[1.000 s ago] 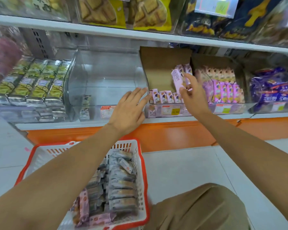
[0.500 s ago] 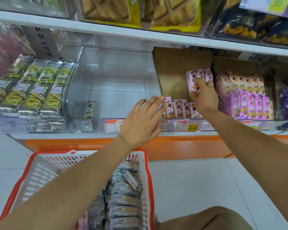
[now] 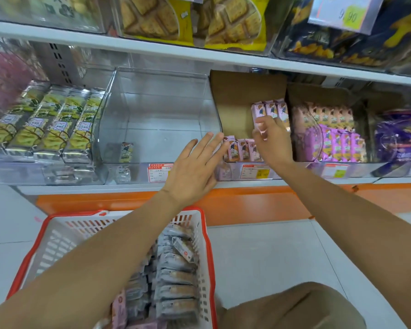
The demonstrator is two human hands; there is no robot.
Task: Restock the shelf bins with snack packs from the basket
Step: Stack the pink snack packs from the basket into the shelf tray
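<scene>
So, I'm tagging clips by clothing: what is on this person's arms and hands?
The left arm and right arm are bare in view: no sleeve, watch or bracelet. The left hand and right hand wear no gloves or visible rings. A tan trouser leg shows below.

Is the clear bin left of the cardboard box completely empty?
No, the clear bin holds one small yellow snack pack, standing near its front left corner.

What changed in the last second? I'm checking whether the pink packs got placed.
The right hand carried the pink packs down into the cardboard box and stood them at the back; its fingers now look loosened off them. The left hand stayed flat by the front row; the basket stayed put.
</scene>
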